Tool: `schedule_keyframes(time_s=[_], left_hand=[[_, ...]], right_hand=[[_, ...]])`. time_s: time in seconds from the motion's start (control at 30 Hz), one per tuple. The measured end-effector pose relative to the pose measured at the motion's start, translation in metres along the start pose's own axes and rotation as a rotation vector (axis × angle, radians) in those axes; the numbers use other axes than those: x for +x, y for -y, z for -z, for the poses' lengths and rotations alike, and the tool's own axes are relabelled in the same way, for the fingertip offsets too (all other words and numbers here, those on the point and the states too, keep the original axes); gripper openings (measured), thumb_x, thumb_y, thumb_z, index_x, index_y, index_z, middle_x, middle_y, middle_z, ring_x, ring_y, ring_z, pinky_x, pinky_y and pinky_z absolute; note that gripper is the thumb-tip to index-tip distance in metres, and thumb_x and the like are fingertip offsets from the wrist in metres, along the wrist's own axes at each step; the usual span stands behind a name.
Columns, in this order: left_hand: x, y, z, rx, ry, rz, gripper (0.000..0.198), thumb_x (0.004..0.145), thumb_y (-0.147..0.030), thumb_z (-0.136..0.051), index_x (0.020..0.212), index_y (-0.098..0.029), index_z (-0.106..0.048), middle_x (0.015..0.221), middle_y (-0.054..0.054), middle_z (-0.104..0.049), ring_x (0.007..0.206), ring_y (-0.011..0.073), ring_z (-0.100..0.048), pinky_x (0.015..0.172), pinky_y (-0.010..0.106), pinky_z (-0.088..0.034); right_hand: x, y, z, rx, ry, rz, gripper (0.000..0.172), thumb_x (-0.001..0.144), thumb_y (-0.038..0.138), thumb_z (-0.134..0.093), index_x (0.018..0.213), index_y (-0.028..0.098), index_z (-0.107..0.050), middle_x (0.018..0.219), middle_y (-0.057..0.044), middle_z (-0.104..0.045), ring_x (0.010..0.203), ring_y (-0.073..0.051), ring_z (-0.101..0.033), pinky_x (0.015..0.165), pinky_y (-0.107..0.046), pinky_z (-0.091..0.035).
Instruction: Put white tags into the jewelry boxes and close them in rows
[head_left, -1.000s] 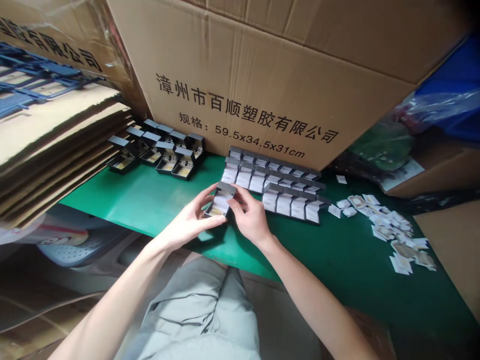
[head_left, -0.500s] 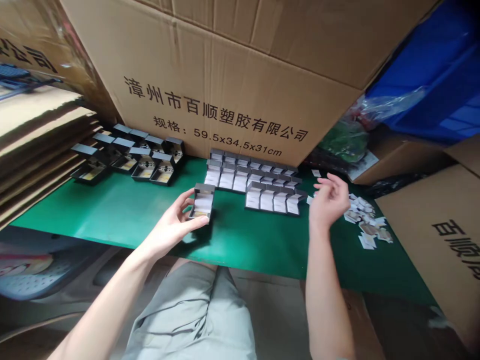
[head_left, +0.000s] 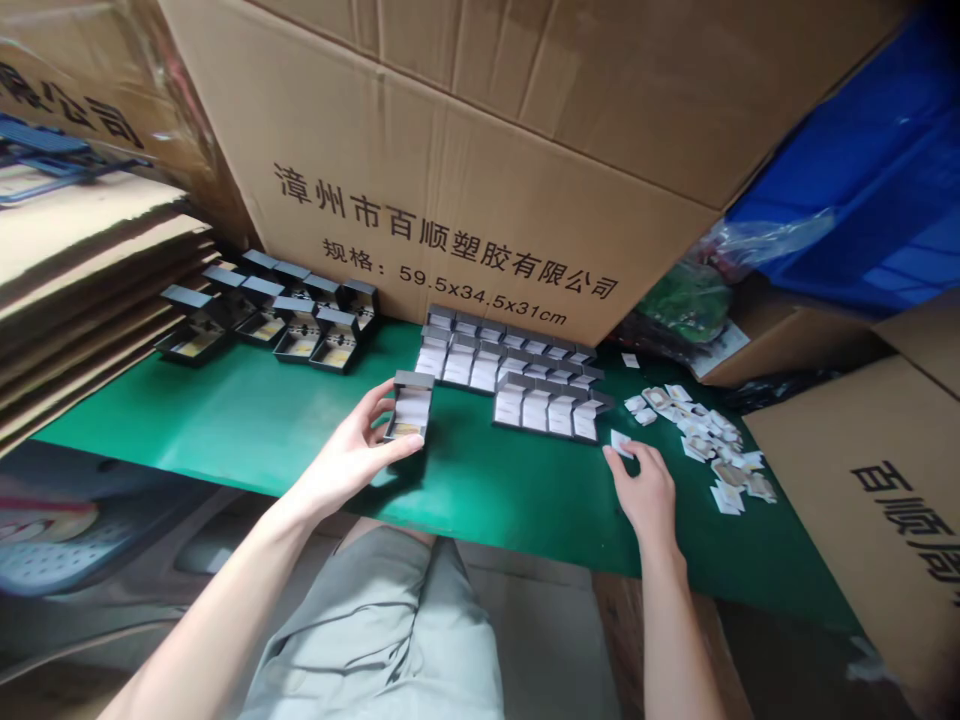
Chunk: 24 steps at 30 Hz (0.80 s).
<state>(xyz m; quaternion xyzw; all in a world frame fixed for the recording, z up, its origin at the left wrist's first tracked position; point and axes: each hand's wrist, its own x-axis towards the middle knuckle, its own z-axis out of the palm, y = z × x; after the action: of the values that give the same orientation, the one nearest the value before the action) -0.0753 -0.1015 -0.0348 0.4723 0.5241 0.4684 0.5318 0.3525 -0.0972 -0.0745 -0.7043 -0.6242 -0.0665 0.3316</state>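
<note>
My left hand point(head_left: 349, 455) holds a small dark grey hinged box point(head_left: 409, 408), lid up, with a white insert inside, just above the green table point(head_left: 225, 420). My right hand point(head_left: 643, 487) rests on the table to the right, its fingertips on a small white card point(head_left: 619, 442). Rows of open grey boxes with white inserts point(head_left: 517, 375) stand between the hands and the big carton. A scatter of several white cards point(head_left: 705, 430) lies right of my right hand.
A large printed cardboard carton point(head_left: 480, 170) walls off the table's back. Several open boxes with bare yellowish bases point(head_left: 277, 320) sit at back left, beside stacked flat cardboard point(head_left: 82, 290). Another carton point(head_left: 877, 500) and a blue bin point(head_left: 870, 200) crowd the right.
My right hand left the held box, swung right toward the loose cards, then came down onto a single white card. My left hand kept the box almost still.
</note>
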Motion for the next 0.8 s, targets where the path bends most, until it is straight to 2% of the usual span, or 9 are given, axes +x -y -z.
schedule_keyframes(time_s=[0.1,0.17,0.23,0.33,0.47,0.57,0.67,0.8], left_hand=[[-0.002,0.0,-0.001,0.026,0.003,0.003,0.094,0.073,-0.05,-0.085,0.154,-0.028,-0.04,0.147,0.014,-0.051,0.115,0.0282,-0.066,0.089,0.035,-0.06],[-0.002,0.0,-0.001,0.032,0.004,-0.014,0.092,0.073,-0.049,-0.085,0.153,-0.029,-0.043,0.146,0.014,-0.052,0.116,0.0285,-0.066,0.089,0.035,-0.061],[-0.002,0.001,0.0,0.03,0.008,-0.032,0.091,0.073,-0.048,-0.085,0.152,-0.029,-0.044,0.145,0.014,-0.053,0.116,0.0285,-0.066,0.089,0.036,-0.061],[-0.003,0.003,0.0,0.034,0.015,-0.047,0.09,0.074,-0.047,-0.084,0.152,-0.03,-0.045,0.143,0.014,-0.054,0.111,0.0276,-0.068,0.088,0.037,-0.062],[-0.003,0.003,0.0,0.037,0.057,-0.076,0.091,0.074,-0.044,-0.085,0.154,-0.03,-0.043,0.144,0.014,-0.053,0.108,0.026,-0.069,0.091,0.038,-0.061],[-0.003,0.002,-0.001,0.022,0.07,-0.087,0.093,0.074,-0.041,-0.085,0.155,-0.027,-0.041,0.142,0.015,-0.054,0.109,0.0255,-0.068,0.094,0.039,-0.059],[-0.004,0.0,-0.003,0.017,0.056,-0.09,0.091,0.075,-0.041,-0.084,0.154,-0.025,-0.042,0.136,0.014,-0.056,0.107,0.0249,-0.067,0.091,0.039,-0.06],[-0.004,-0.004,-0.005,0.005,0.039,-0.109,0.085,0.074,-0.042,-0.084,0.149,-0.023,-0.047,0.125,0.011,-0.059,0.104,0.0241,-0.066,0.09,0.038,-0.059]], right_hand=[[-0.022,0.002,0.009,0.054,-0.074,0.002,0.045,0.09,0.063,-0.058,0.084,0.02,-0.071,0.097,-0.013,-0.075,0.091,-0.03,-0.072,0.085,-0.044,-0.057],[-0.036,0.012,0.011,0.1,-0.068,0.012,0.039,0.09,0.058,-0.062,0.08,0.022,-0.071,0.099,-0.013,-0.076,0.091,-0.029,-0.073,0.085,-0.045,-0.059],[-0.048,0.033,0.01,0.199,-0.031,0.016,0.03,0.089,0.051,-0.066,0.086,0.022,-0.073,0.105,-0.012,-0.076,0.091,-0.028,-0.074,0.085,-0.045,-0.062],[-0.055,0.085,0.005,0.383,0.02,0.074,0.026,0.089,0.04,-0.069,0.106,0.021,-0.073,0.115,-0.013,-0.073,0.095,-0.026,-0.074,0.085,-0.044,-0.065],[-0.034,0.163,-0.007,0.518,-0.008,0.391,0.023,0.091,0.023,-0.068,0.113,0.024,-0.071,0.112,-0.01,-0.074,0.1,-0.023,-0.073,0.092,-0.041,-0.064],[-0.009,0.205,-0.026,0.578,0.018,0.6,0.024,0.092,0.02,-0.066,0.116,0.026,-0.071,0.117,-0.009,-0.074,0.107,-0.023,-0.072,0.096,-0.041,-0.063],[0.007,0.228,-0.052,0.615,0.051,0.706,0.017,0.094,0.023,-0.063,0.108,0.026,-0.073,0.115,-0.009,-0.075,0.109,-0.023,-0.073,0.095,-0.041,-0.064],[0.008,0.236,-0.074,0.678,-0.015,0.675,0.019,0.095,0.023,-0.062,0.11,0.026,-0.073,0.116,-0.01,-0.074,0.11,-0.024,-0.072,0.098,-0.043,-0.063]])
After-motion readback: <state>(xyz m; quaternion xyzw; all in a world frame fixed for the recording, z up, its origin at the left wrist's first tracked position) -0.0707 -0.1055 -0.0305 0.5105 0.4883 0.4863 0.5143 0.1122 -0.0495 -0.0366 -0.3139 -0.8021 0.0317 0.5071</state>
